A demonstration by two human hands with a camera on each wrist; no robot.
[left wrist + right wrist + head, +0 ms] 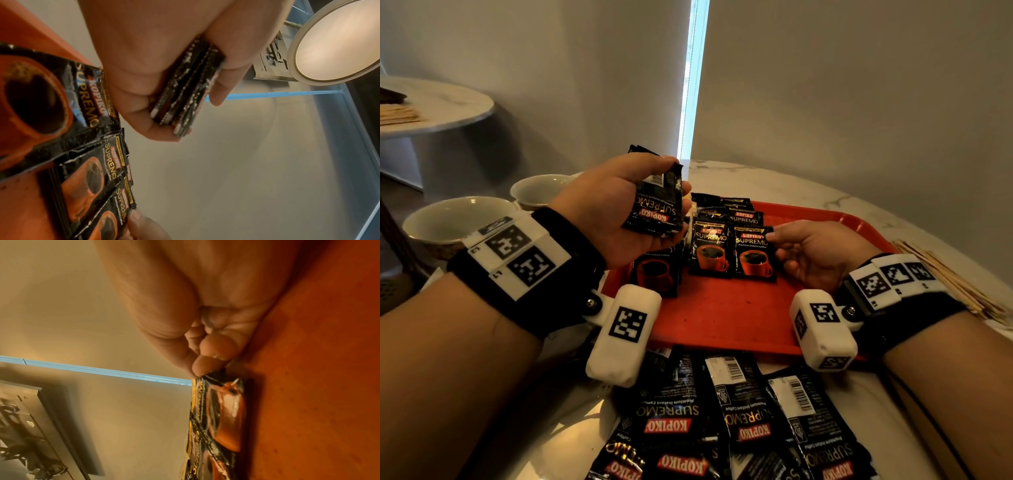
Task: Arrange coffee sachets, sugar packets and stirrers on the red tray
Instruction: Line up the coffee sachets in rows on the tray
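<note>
Left hand (616, 209) curling fingers round small stack of black Kopiko coffee sachets (657, 202), hovering above left side of flat red plastic tray (726, 318). Right hand (822, 250) pinching top corner of rightmost black sachet with orange cup print (755, 253), lying on tray. Nearest: loose black sachets (739, 421) sitting on white marble table (767, 178). Right of tray: wooden stirrers (955, 277). Far left: two pale ceramic cups (458, 219).

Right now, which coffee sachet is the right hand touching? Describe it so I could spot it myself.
Find the red tray on the marble table. Near its far left, sachets lie face up in a row. It is the rightmost sachet of that row, an orange cup printed on it, and the right hand pinches its top right corner.
</note>
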